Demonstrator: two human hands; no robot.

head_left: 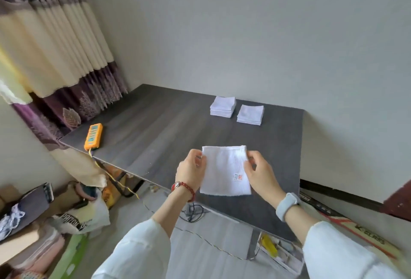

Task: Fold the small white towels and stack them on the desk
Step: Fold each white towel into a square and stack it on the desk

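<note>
A small white towel [224, 170] with a little red label hangs above the near part of the dark grey desk [155, 127]. My left hand [192, 170] pinches its upper left edge. My right hand [259, 173] pinches its upper right edge. The towel looks folded into a narrower rectangle and hangs between both hands. Two stacks of folded white towels stand at the far side of the desk: a left stack [222, 106] and a right stack [250, 114], close together but apart.
An orange power strip [93, 136] lies at the desk's left edge, its cable running down to the floor. Curtains hang at the far left. Bags, boxes and clothes crowd the floor to the left. A tray with small items sits below the desk's near corner.
</note>
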